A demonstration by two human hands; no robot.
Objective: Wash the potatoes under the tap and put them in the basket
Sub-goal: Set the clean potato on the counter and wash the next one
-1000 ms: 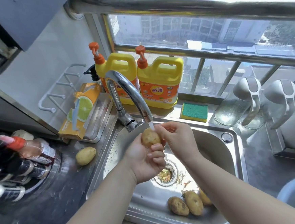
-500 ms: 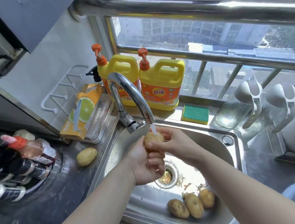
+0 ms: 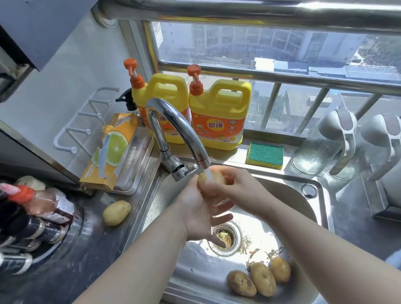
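Currently, item by item:

- One potato [image 3: 213,178]: under the tap [image 3: 179,128] spout, in the running water, above the sink [image 3: 292,192].
- Right hand [image 3: 237,187]: fingers and thumb curled round this potato, gripping it.
- Left hand [image 3: 199,214]: palm up just below, fingers spread and straight, thumb side touching the potato.
- Three more potatoes [image 3: 262,279]: lying against one another on the sink floor, near right corner, close to the drain [image 3: 225,237].
- One loose potato [image 3: 116,213]: on the counter [image 3: 86,250], just left of the sink.
- Window ledge: two yellow detergent bottles [image 3: 218,115], a sponge [image 3: 265,155], two glass jugs [image 3: 325,142].
- Counter, far left: dark sauce bottles [image 3: 20,229].
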